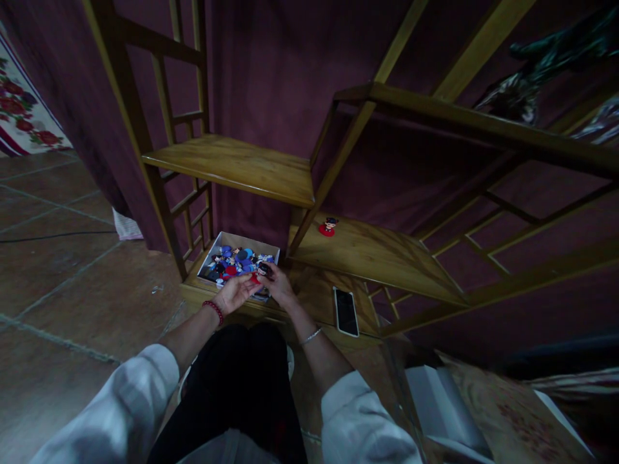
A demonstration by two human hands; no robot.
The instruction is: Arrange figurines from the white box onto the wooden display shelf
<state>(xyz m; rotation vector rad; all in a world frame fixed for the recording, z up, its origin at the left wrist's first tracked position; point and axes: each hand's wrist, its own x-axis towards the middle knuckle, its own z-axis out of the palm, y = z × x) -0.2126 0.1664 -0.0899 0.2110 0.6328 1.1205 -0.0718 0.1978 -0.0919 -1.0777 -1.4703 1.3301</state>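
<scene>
Between my two hands is a small figurine [264,269] with dark hair and a red base. My right hand [279,285] pinches it around the head and upper body. The fingertips of my left hand [234,294] close on its red base, palm partly turned up. Just beyond my hands, an open box [207,258] holds several small figurines in blue, black and red, jumbled together; my hands cover its near right part. Another figurine [329,225] on a red round base stands upright on the shelf board to the right.
A wooden display shelf [232,164] with lattice sides rises in front of a dark red curtain [256,77]. On its lower board lies a phone [345,312]. A dark green ornament [546,71] sits upper right. White box-like pieces [442,403] are at lower right.
</scene>
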